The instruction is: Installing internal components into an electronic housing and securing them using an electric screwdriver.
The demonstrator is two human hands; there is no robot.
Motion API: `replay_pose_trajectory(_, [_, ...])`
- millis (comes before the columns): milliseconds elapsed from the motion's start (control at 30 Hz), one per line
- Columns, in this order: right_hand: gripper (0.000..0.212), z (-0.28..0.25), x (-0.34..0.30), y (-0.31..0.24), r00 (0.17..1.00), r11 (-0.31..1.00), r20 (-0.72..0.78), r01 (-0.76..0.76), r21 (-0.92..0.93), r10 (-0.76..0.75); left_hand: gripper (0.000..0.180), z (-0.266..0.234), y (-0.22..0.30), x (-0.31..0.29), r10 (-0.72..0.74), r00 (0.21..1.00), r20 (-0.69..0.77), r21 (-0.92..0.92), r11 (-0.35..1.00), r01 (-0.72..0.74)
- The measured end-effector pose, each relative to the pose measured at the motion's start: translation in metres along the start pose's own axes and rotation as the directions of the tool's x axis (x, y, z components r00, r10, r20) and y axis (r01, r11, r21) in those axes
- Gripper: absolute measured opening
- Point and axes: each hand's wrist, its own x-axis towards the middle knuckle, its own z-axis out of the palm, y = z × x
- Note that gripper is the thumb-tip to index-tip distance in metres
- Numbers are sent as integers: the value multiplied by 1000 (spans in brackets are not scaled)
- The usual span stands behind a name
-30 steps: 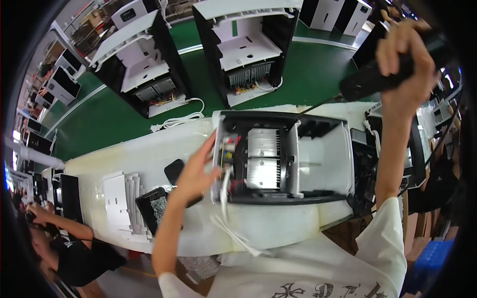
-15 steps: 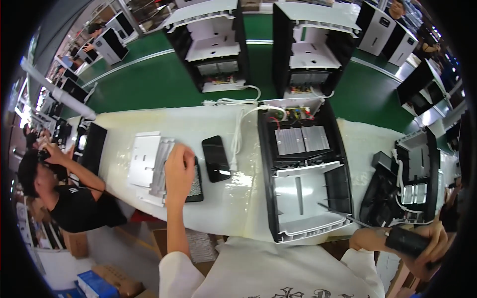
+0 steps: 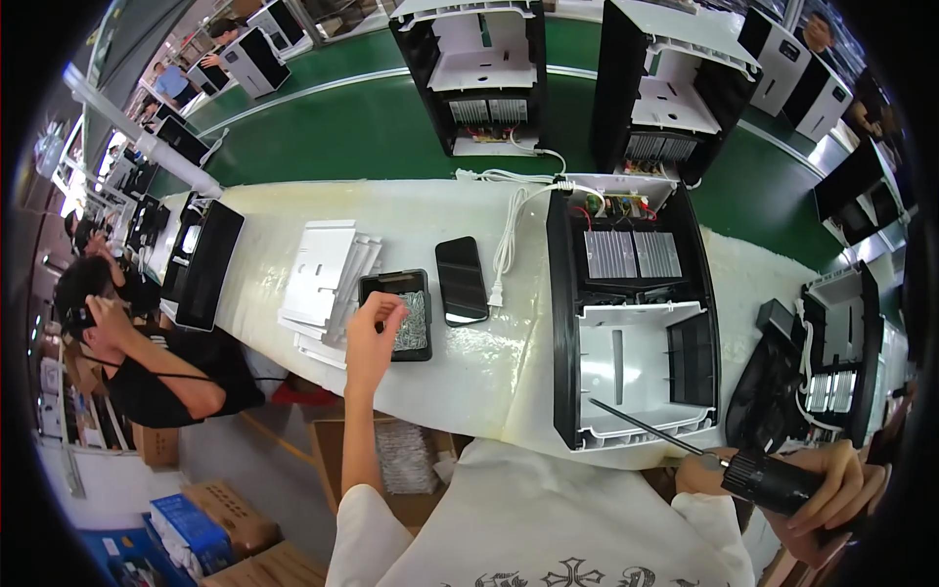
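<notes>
1. Tray [image 3: 396,280], black, its small metal pieces [image 3: 415,318] lying beneath and just right of the fingertips; I read its long axis as running away from my body.
2. My left hand [image 3: 370,338] is nearer, fingers curled together; whether they pinch anything, I cannot tell.
3. My right hand [image 3: 836,491], well apart, wraps the black driver [image 3: 768,481], shaft pointing left over the open housing [image 3: 565,333].
</notes>
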Motion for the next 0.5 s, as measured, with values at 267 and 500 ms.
replay_pose_trajectory(267, [29,30,1,12,923,832,-170,218,-510,-346,4,58,66,-27,223,973,62,-678,725,-123])
replay_pose_trajectory(500, [19,38,-13,-2,997,994,-66,-41,100,48,10,90,94,-40,513,794,325,-820,571,-33])
